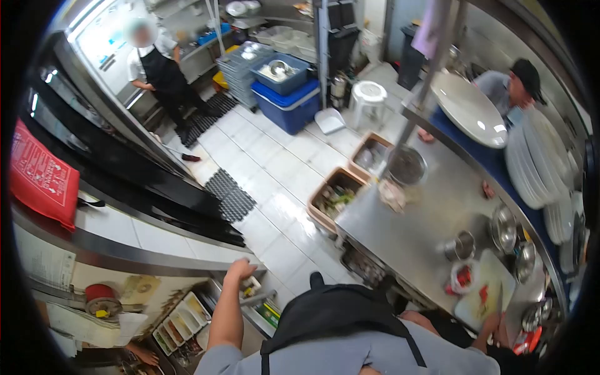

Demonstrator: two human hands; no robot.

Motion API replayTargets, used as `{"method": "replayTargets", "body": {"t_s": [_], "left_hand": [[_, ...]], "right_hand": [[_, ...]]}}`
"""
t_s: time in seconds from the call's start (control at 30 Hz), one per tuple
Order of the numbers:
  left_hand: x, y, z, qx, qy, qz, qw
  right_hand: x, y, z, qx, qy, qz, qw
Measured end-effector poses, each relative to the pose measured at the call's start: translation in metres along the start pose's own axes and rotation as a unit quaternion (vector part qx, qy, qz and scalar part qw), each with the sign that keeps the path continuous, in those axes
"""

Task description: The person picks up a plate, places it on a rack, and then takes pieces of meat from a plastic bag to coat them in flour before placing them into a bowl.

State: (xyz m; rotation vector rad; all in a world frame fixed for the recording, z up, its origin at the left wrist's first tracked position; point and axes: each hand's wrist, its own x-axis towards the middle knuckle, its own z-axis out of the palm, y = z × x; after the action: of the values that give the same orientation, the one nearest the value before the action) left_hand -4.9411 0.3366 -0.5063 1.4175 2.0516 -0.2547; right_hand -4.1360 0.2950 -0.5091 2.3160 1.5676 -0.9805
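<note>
My left hand [241,269] is at the end of my outstretched arm, beside the metal counter edge and above an open drawer [255,301]. Its fingers look curled, and what they hold, if anything, is too small to tell. Some bare skin of my right arm shows at the right of my black apron [337,315], but that hand is hidden. Further right, a hand [492,323] that seems to be a co-worker's grips a knife [500,299] over a white cutting board [465,306] with red pieces on it. A bag of red food [463,277] lies beside the board.
Food bins [322,219] stand at the steel table's end [381,234]. Plates [531,159] line the right shelf, with a capped person behind. Another person [164,69] stands upper left. A blue cooler [284,109], white stool [369,94] and floor mat [229,195] are ahead.
</note>
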Motion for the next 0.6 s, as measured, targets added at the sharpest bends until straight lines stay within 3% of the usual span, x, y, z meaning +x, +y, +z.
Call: {"method": "replayTargets", "body": {"t_s": [0.1,0.23,0.3,0.4,0.43,0.5,0.6], "left_hand": [[0.066,0.036,-0.100,-0.006,0.084,0.057,0.995],[0.149,0.073,-0.190,-0.071,0.125,0.136,0.980],[0.182,0.071,-0.216,-0.126,0.123,0.124,0.977],[0.236,0.021,-0.208,-0.064,0.097,0.101,0.988],[0.241,0.003,-0.203,-0.035,0.071,0.083,0.993],[0.260,-0.071,-0.136,-0.041,0.129,0.083,0.987],[0.235,-0.171,-0.040,-0.069,0.000,-0.030,0.997]], "right_hand": [[-0.005,-0.182,0.033,0.094,-0.198,-0.040,0.975],[0.004,-0.355,0.012,0.229,-0.235,-0.100,0.939],[0.030,-0.412,0.016,0.277,-0.241,-0.157,0.917],[0.087,-0.492,0.010,0.266,-0.234,-0.251,0.901],[0.111,-0.514,0.014,0.278,-0.239,-0.244,0.898],[0.158,-0.564,0.006,0.088,-0.153,-0.277,0.945],[0.201,-0.666,-0.027,-0.033,-0.122,-0.389,0.913]]}}
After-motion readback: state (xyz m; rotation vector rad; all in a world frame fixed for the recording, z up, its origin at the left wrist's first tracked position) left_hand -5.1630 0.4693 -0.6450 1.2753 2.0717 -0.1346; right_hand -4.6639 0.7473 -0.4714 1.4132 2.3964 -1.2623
